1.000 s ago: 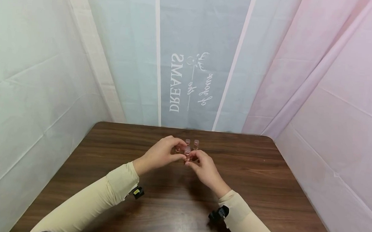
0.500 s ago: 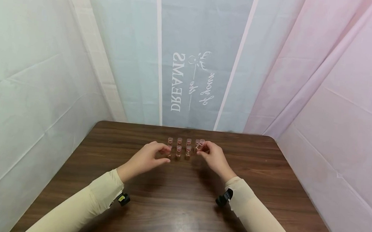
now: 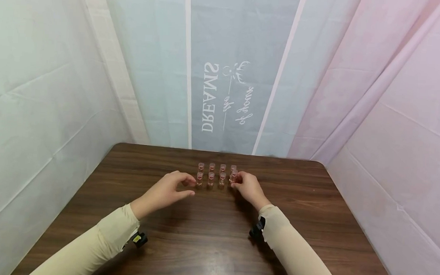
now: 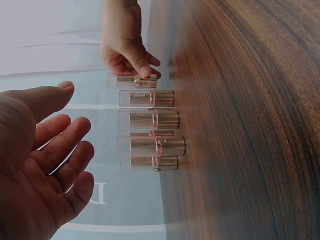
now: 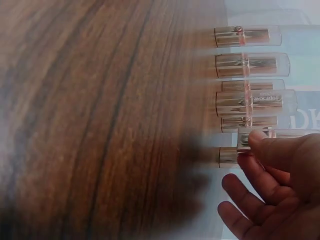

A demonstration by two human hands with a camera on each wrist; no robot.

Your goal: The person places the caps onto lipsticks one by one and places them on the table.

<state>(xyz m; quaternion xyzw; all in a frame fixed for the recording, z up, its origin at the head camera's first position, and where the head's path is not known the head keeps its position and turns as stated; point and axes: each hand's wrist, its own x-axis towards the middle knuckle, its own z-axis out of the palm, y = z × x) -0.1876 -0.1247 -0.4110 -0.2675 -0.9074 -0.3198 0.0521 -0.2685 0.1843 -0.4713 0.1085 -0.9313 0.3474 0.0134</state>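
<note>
Lipsticks with clear caps and shiny rose-gold bases stand upright in two rows on the brown wooden table (image 3: 216, 242). My right hand (image 3: 249, 188) pinches one lipstick (image 3: 233, 176) between thumb and fingers at the right end of the front row. In the right wrist view this lipstick (image 5: 243, 140) sits higher than its neighbours, its base apart from the tabletop. My left hand (image 3: 169, 188), thumb and fingers apart, holds nothing. It is nearest to the front row's leftmost lipstick (image 3: 199, 179). Behind stands the back row, whose rightmost lipstick (image 3: 233, 168) is partly hidden.
A pale cloth backdrop (image 3: 241, 41) with mirrored white lettering hangs behind the table's far edge. White cloth walls rise at the left (image 3: 43, 87) and right (image 3: 405, 132). Bare tabletop lies in front of the rows.
Both hands were together at the middle of the rows. My left hand has drawn away leftward, off the lipsticks. My right hand has gone right, then slightly down with its lipstick.
</note>
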